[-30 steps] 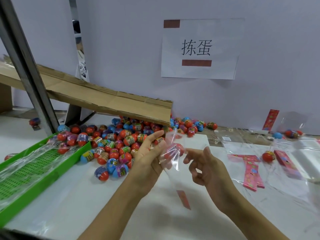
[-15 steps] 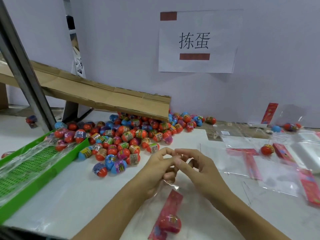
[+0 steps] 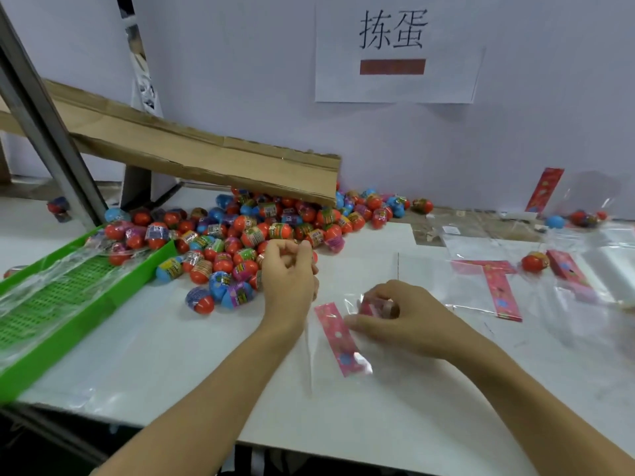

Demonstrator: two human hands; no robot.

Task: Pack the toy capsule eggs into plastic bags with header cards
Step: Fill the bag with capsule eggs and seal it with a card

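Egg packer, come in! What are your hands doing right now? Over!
Left hand curled at the egg pile, grip unclear. Right hand pinching the bag with its pink header card on the table. Nothing in the way.

The left hand (image 3: 288, 273) is seen from the back at the near edge of the pile of capsule eggs (image 3: 240, 235), so its curled fingers are hidden and whether they hold an egg cannot be told. The right hand (image 3: 395, 317) covers one end of a clear plastic bag (image 3: 343, 338); a pink and red shape under its fingers (image 3: 376, 305) is blurred, and could be an egg or a card. The sloping cardboard chute (image 3: 206, 159) hides the back of the pile. The green tray (image 3: 51, 304) and sign (image 3: 395, 49) are cut off by the picture's edges. Egg labels are too small to read.
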